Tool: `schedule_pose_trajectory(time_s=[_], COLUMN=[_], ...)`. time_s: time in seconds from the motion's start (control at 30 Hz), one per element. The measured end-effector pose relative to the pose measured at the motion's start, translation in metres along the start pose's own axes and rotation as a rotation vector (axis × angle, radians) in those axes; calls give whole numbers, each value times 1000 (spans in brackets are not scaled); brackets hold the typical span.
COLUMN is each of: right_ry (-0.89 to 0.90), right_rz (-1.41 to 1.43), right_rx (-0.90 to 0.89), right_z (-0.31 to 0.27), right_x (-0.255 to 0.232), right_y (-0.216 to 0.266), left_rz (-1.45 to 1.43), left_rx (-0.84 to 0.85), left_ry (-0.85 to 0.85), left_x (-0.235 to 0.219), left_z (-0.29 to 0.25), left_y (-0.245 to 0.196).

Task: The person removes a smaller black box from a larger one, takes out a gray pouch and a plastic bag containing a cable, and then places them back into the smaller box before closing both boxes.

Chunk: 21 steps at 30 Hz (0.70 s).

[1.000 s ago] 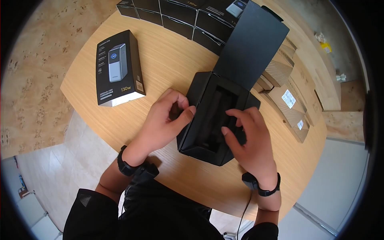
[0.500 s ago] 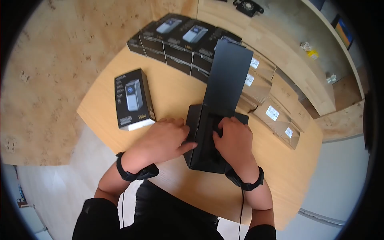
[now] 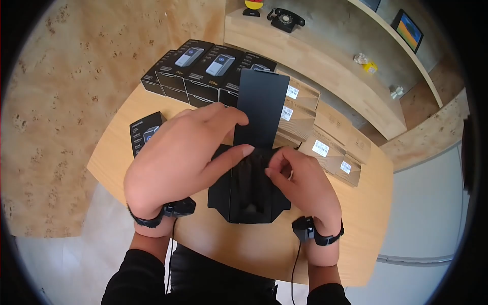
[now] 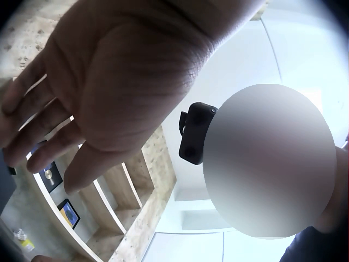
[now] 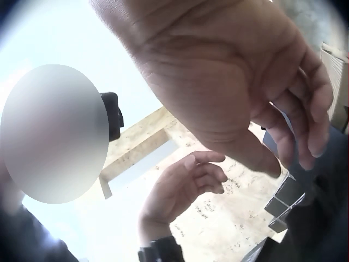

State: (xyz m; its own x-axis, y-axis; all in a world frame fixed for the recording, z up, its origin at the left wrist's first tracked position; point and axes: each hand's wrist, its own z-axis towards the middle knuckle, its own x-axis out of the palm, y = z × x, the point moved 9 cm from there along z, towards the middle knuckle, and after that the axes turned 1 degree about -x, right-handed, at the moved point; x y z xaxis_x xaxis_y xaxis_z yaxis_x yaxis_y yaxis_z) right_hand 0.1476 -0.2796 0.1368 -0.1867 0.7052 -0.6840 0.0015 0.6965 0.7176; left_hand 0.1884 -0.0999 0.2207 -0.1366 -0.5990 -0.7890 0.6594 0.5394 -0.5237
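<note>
A black box (image 3: 250, 216) stands in the middle of the table, its lid (image 3: 260, 107) raised at the back and its dark inside showing. The left hand (image 3: 185, 152) is over the box's left side, fingers and thumb spread apart; in the left wrist view this hand (image 4: 120, 93) holds nothing. Over the box's right side is the right hand (image 3: 307, 185), its fingers loosely bent. The right wrist view shows the right hand (image 5: 234, 87) with nothing between thumb and fingers. Whether either hand touches the box, I cannot tell.
A printed black box (image 3: 145, 131) lies behind the left hand, partly covered. Several printed black boxes (image 3: 203, 73) are stacked at the back. Brown cartons (image 3: 325, 158) lie at the back right. Beyond the table, a shelf holds a black telephone (image 3: 285, 19).
The left hand has risen and moved forward from the box's left edge, opening out. The right hand has shifted toward the box's right edge. The head view has tilted up, showing more shelf.
</note>
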Motion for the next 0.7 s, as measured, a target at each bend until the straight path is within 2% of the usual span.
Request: schedule_pose_trajectory(time_s=[0.1,0.2,0.33,0.47,0.53,0.57,0.63,0.7], right_ry=[-130,-120,-135,-163,-194,-229,-351,-409], right_rz=[-184,-379,-300,-179,-49,32,147,145], right_rx=[-104,-91,-159,-258,-198,-141,-71,-126], right_z=[9,15,20,15,10,9,2,-5], right_x=[6,22,29,16,4,-4,-17,-32], right_y=[0,-3,0,10,9,6,0,10], left_rz=[19,1,1,42,39,-67,-75,-72], left_rx=[-24,-9,44,127,156,135,169,241], left_ry=[38,47,43,-63,-161,-165,-93,-54], left_x=[1,7,10,0,-9,-5,4,4], left_z=[-2,-3,2,20,25,25,21,18], left_y=[2,7,2,-9,-11,-5,-9,-17])
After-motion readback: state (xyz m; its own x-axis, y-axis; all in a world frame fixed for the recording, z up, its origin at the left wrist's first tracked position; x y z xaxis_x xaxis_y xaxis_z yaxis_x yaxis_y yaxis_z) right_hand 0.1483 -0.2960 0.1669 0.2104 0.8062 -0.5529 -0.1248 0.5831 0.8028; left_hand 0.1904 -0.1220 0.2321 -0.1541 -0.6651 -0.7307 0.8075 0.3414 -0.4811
